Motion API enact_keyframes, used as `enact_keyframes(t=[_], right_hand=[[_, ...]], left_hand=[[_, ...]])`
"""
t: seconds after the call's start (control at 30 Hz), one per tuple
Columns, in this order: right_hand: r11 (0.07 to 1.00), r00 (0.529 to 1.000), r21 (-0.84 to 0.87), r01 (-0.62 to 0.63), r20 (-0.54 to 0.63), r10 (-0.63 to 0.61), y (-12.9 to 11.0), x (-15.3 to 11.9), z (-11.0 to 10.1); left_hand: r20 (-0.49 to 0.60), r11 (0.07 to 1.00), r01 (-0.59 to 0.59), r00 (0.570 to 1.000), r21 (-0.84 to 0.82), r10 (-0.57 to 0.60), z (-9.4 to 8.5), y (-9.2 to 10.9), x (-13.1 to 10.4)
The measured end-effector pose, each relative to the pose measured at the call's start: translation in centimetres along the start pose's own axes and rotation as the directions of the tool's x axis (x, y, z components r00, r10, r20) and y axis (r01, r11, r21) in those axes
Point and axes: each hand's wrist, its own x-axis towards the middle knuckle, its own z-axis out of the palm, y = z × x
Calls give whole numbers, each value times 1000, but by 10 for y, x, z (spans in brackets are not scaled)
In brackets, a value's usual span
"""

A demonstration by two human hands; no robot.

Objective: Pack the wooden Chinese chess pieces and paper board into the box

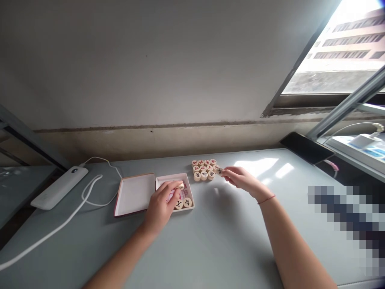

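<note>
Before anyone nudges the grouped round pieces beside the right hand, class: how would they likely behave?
The grouped round pieces sit close together, so a push would probably shift several at once. With marked, flat faces up, they may slide rather than roll. Their pale, wood-like look suggests stiff and fairly light.

Daylight came in through the window [337, 64] at upper right, its top blown to white. Wall [144, 80] sat dim grey, darkest toward upper left. Hard glare patches lay on the tabletop [234, 249]; a soft shadow spread below the right hand [240, 181]. Wide-angle stretch showed near edges; a purple fringe tinted the top right corner; coarse pixelation [349, 228] masked lower right.
</note>
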Motion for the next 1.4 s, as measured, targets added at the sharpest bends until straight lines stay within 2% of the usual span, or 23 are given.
enact_keyframes(t=[0.07, 0.17, 0.33, 0.4, 0.43, 0.47, 0.53, 0.6, 0.67, 0.7, 0.77, 0.83, 0.9, 0.97, 1.03, 1.1, 1.23, 1.4], right_hand=[[994, 994, -37, -100, 40, 102, 12, 6, -4], [985, 988, -95, -142, 48, 147, 25, 14, 0], [973, 994, -203, -107, -28, 104, 26, 17, 3], [977, 1000, -213, -24, -23, 20, 16, 11, 7], [980, 999, -193, 54, 19, -51, 10, 7, 11], [978, 987, -152, 145, 85, -133, 2, 3, 17], [948, 909, 1, 318, 282, -306, -14, -8, 33], [919, 823, 122, 375, 413, -391, -28, -17, 51], [907, 792, 179, 381, 442, -420, -36, -22, 63], [907, 794, 186, 378, 439, -421, -37, -22, 65], [919, 826, 174, 354, 403, -394, -36, -21, 60], [946, 892, 132, 296, 315, -323, -29, -16, 44], [977, 963, 78, 196, 172, -207, -17, -10, 23], [996, 995, -21, 83, 64, -82, -3, -3, 3], [997, 1000, -80, -13, -6, 13, 11, 2, -9], [994, 999, -95, -51, -23, 49, 21, 8, -11], [993, 999, -105, -48, -12, 47, 29, 15, -3], [984, 999, -174, -44, -32, 39, 28, 17, 1]], left_hand=[[19, 998, 29, 999, -52, -29, 0, 0, 0], [44, 983, 139, 990, -123, -135, 2, -1, 0], [70, 967, 223, 974, -119, -216, 2, 0, -2], [82, 975, 208, 976, -76, -202, 1, 2, -2], [89, 982, 181, 980, -53, -176, 1, 4, -3], [96, 989, 141, 986, -33, -137, 1, 6, -3], [100, 999, 41, 994, -8, -40, 1, 9, -4], [90, 999, -45, 995, 4, 44, 2, 11, -5], [82, 996, -85, 993, 17, 84, 3, 11, -5], [83, 995, -93, 992, 29, 90, 3, 11, -5], [98, 992, -100, 991, 76, 92, 2, 9, -6], [146, 982, -124, 984, 142, 104, 0, 6, -5], [242, 963, -181, 961, 200, 131, -3, 2, -4], [344, 940, -240, 927, 241, 148, -6, -3, -4], [410, 925, -255, 903, 281, 124, -9, -7, -5], [455, 917, -239, 888, 321, 72, -10, -10, -6], [512, 908, -212, 859, 361, -3, -10, -10, -7], [504, 911, -206, 864, 356, -1, -11, -8, -5]])
